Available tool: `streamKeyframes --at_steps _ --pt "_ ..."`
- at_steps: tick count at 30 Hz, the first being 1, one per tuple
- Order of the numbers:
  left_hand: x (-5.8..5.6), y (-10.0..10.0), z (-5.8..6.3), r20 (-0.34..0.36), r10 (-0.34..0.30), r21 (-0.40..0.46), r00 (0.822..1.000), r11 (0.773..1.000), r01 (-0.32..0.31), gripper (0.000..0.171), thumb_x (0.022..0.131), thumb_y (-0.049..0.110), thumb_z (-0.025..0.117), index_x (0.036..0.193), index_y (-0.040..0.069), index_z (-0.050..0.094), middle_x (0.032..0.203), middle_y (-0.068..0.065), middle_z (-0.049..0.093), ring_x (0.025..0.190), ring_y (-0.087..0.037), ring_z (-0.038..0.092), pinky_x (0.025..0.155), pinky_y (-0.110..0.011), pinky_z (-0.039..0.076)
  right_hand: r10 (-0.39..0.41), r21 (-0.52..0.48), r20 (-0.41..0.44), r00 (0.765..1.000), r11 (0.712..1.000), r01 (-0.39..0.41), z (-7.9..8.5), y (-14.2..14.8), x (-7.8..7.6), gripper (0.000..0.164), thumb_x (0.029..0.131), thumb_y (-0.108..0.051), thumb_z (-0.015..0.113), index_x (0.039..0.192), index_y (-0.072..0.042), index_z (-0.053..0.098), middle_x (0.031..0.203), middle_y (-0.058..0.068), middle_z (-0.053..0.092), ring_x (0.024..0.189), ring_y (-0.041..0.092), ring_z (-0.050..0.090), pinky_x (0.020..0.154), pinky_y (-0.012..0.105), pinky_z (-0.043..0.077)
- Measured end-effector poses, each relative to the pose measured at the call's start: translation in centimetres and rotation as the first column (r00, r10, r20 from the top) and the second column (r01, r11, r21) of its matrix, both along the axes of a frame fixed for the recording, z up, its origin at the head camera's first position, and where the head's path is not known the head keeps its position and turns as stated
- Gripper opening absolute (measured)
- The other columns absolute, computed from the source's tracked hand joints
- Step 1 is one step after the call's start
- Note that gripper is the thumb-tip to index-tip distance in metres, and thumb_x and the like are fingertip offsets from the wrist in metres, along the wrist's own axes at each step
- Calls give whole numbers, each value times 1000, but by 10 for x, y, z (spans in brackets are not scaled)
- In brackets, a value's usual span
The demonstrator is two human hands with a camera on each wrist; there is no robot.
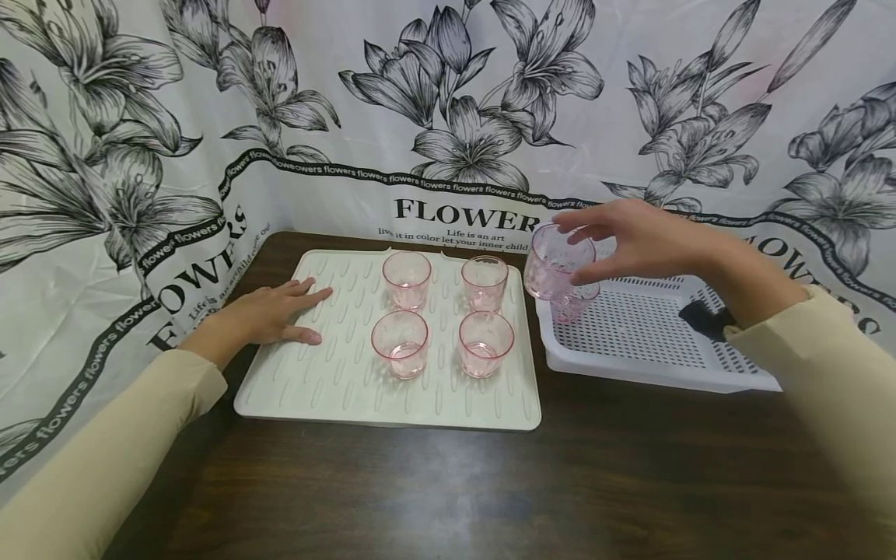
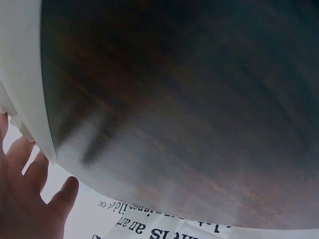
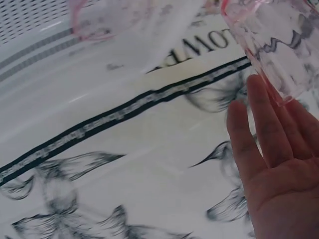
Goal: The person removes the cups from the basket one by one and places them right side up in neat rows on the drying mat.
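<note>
In the head view, my left hand (image 1: 273, 313) rests with spread, fairly straight fingers on the left edge of a white ribbed drying mat (image 1: 308, 389). My right hand (image 1: 633, 239) pinches a clear pink glass (image 1: 549, 263) between thumb and fingers, raised near the mat's right edge. Behind and below it, another pink glass (image 1: 575, 307) shows inside the left end of a white perforated basket (image 1: 651, 375). Standing on the mat in two rows are pink-rimmed glasses: back left (image 1: 407, 280), back right (image 1: 484, 284), front left (image 1: 400, 342) and front right (image 1: 486, 342).
A dark wooden table (image 1: 448, 482) carries the mat and basket. Behind them hangs a white flower-printed cloth (image 1: 350, 202), which also covers the left side. A black band (image 1: 703, 320) shows near my right wrist, over the basket.
</note>
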State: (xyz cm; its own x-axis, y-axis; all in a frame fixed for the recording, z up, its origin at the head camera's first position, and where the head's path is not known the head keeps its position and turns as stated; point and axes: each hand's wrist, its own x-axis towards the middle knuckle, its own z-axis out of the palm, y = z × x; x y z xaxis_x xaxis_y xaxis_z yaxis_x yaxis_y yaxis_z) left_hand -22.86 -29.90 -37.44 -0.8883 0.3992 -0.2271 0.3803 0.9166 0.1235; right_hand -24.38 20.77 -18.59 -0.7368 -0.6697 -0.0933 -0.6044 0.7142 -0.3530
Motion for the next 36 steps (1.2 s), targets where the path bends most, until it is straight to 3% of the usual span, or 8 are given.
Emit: streamKeyframes --at_steps 12,20,32,36 --pt "1 -5 -2 -4 -17 4 1000 1000 17 96 86 71 56 157 12 31 159 -27 24 144 -50 24 107 -71 24 104 -117 -35 994 987 -107 -6 -66 1 82 84 -38 80 151 -10 43 148 9 52 129 32 55 106 54 41" --pt "1 -9 -5 -30 -46 -14 998 999 46 92 90 69 54 157 12 29 159 -26 24 144 -50 24 107 -71 25 175 -155 -48 983 971 -181 -16 -115 8 82 83 -41 80 151 -10 44 145 5 55 124 19 59 101 42 47" --pt "1 -12 -6 -25 -31 -35 999 999 30 86 94 68 46 159 15 26 162 -23 20 146 -49 19 111 -70 18 318 -119 -33 948 940 -320 -38 -181 22 81 87 -44 76 151 -9 43 146 3 54 123 11 57 103 29 43" --pt "2 -12 -5 -29 -39 -23 999 999 39 83 96 65 47 156 10 31 162 -23 21 146 -48 19 111 -70 18 361 -104 -30 932 926 -362 -46 -199 28 80 87 -42 76 151 -6 42 148 5 52 124 12 57 104 26 42"
